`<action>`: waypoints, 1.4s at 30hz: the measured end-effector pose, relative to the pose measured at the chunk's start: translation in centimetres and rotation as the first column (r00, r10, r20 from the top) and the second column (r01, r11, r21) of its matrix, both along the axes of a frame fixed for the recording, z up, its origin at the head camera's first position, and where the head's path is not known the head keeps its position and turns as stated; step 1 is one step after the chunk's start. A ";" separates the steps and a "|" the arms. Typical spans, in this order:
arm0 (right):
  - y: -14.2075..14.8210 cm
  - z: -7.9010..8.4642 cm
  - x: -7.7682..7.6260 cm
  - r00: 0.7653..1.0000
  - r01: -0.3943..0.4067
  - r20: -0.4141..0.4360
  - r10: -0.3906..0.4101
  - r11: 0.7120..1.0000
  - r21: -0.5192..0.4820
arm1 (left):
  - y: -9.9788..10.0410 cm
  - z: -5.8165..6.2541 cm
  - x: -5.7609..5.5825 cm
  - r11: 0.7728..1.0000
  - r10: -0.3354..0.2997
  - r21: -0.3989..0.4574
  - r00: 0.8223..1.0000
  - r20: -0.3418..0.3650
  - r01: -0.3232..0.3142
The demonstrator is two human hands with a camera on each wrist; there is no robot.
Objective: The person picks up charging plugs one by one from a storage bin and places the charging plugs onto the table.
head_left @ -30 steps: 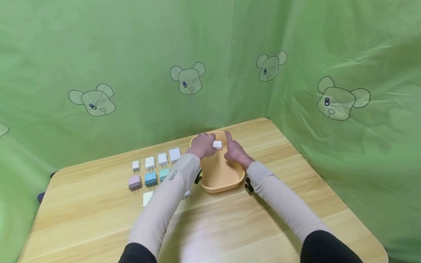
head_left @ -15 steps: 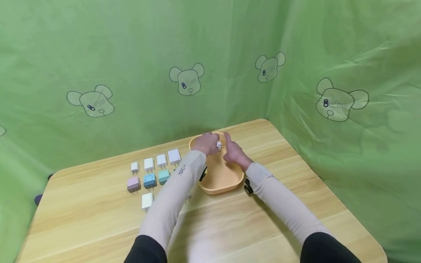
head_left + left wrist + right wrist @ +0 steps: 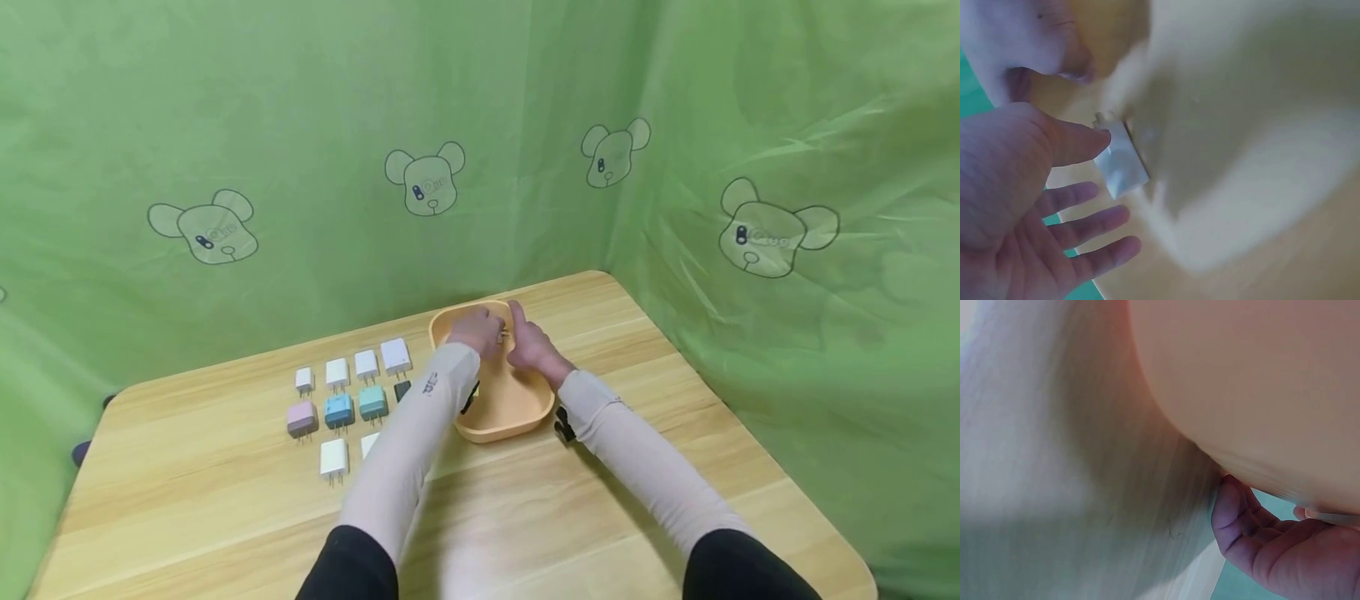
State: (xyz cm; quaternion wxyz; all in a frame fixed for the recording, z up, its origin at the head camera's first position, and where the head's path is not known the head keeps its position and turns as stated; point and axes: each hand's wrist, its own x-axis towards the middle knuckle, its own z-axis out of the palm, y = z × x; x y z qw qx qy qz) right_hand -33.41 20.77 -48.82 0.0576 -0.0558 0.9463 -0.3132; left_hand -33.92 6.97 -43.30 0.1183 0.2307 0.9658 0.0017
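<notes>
My left hand [image 3: 474,328] reaches into the back of an orange tray [image 3: 513,408]. In the left wrist view a white plug-in charger [image 3: 1121,164] with metal prongs lies under my left thumb, whose tip overlaps its edge. The other visible fingers are spread and relaxed, apart from the charger. In the head view this hand hides most of the charger, leaving its prongs showing. My right hand [image 3: 531,345] grips the tray's right side, thumb over the rim. In the right wrist view its fingers [image 3: 1235,519] curl against the outside of the tray wall.
Left of the tray several chargers stand in rows on the wooden table [image 3: 187,467]: white ones such as one in front [image 3: 333,458], a pink one [image 3: 302,418], a blue one [image 3: 339,410] and a mint one [image 3: 372,402]. My left sleeve covers part of the rows. Green curtains [image 3: 300,167] hang behind.
My left hand has moved right, over the white charger, which it now mostly covers in the head view. More of the rowed chargers show beside my left sleeve. My right hand stays on the tray.
</notes>
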 end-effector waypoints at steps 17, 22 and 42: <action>0.0 0.0 -0.1 1.000 -0.016 -0.020 0.016 1.000 0.002 | -0.4 -1.1 -0.9 0.997 -0.018 0.081 0.998 0.062 0.013; 0.0 0.0 0.0 0.999 -0.009 -0.032 0.009 1.000 0.009 | -0.3 -0.9 -0.7 0.995 -0.028 0.099 0.997 0.078 0.020; 0.0 0.0 0.0 1.000 0.014 0.014 -0.014 1.000 -0.008 | -0.7 -1.1 -0.1 0.990 0.032 0.136 0.994 0.107 -0.047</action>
